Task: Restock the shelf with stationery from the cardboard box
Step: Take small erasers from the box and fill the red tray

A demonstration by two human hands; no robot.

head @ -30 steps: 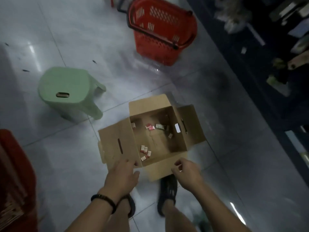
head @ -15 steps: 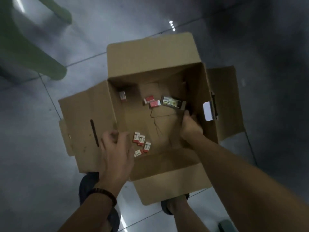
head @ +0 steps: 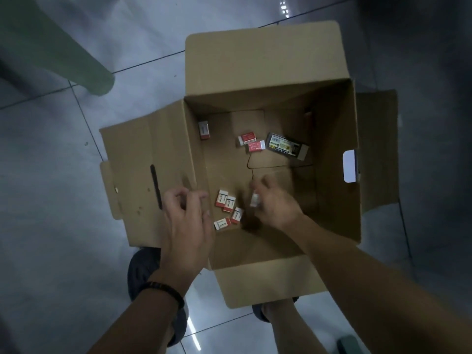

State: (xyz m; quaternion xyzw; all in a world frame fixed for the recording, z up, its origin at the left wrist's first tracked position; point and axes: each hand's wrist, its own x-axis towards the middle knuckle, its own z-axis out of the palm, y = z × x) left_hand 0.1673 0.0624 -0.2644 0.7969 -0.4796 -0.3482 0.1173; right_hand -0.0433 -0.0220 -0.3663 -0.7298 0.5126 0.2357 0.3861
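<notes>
In the cardboard box point(head: 258, 62), the right hand point(head: 277, 206) has its grip pinching a blurred eraser point(head: 255, 200); the left hand point(head: 185, 218) hovers at the left wall, grip loosely curled, holding nothing.

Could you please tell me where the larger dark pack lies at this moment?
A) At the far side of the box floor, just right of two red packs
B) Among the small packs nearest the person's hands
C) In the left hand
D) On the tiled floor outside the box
A: the dark pack lies on the floor of the cardboard box at its far side, just right of the two red packs, beyond the right hand, which pinches a blurred small white pack.
</notes>
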